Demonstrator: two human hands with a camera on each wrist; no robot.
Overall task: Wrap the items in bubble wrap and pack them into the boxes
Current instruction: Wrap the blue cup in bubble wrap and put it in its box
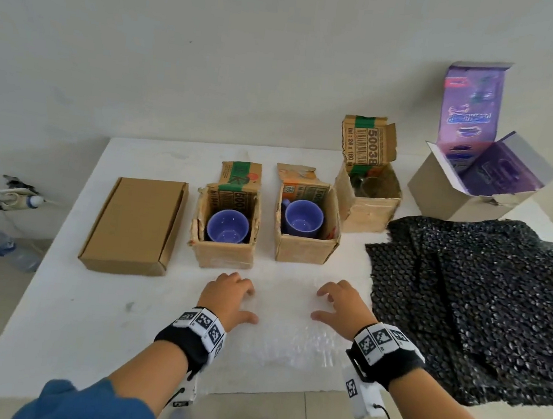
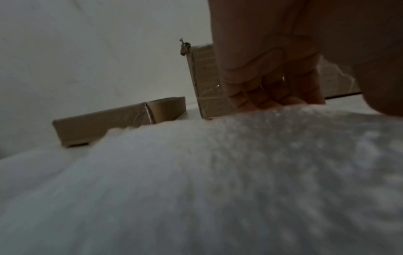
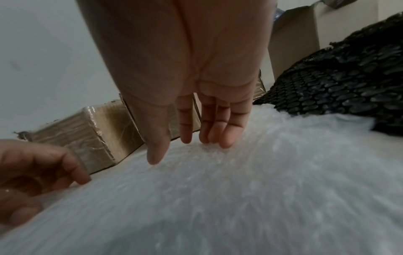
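Head view had both your hands down on a sheet of clear bubble wrap (image 1: 284,327) spread flat on the white table (image 1: 59,315): your left hand (image 1: 229,295) and right hand (image 1: 343,306) lay palm-down, fingers loosely spread and lightly bent, gripping nothing. Beyond them stood two open, worn cardboard boxes, each with a glossy blue mug inside, the left mug (image 1: 227,226) and the right mug (image 1: 302,217). A third open box (image 1: 367,199) showed "5003" and a barcode under green tape on its raised flap. A flat closed carton (image 1: 135,224) lay to your left. A crumpled heap of black bubble wrap (image 1: 478,301) sat at your right, touching the clear sheet's edge. Behind it stood an open box with purple-printed flaps (image 1: 469,104), lettering unreadable.
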